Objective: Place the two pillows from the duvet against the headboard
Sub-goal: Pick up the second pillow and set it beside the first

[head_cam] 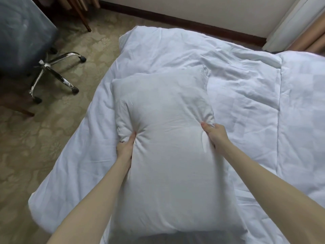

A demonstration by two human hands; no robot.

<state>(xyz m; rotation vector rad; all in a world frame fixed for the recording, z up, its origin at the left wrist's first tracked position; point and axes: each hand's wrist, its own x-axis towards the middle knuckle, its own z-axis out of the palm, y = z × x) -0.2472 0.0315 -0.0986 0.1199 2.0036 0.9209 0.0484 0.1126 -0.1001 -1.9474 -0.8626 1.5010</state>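
Gripping the near pillow (168,155) with both hands: left hand (125,147) pinches its left edge, thumb on top, cloth bunched into a pucker at the grip. Right hand (215,134) clamps the right edge, fingers clenched around a gathered fold of the case. Both grips are on the far half of the pillow, forearms running along its long sides.

Pillow lies lengthwise away from the camera, near end close to the person's body, far end overlapping a second pillow (158,80). That one sits just beyond and partly under it, corner with a stitched hem showing at far right; can't tell whether the held pillow is lifted off it or resting on it.

Both pillows are over a rumpled white duvet (237,88) covering the bed. Duvet edge droops off the left side toward patterned carpet (52,129).

Far left: office chair (26,41) with chrome caster base. Dark wood baseboard (175,19) along the far wall, curtain (299,27) at far right. Headboard not in view.
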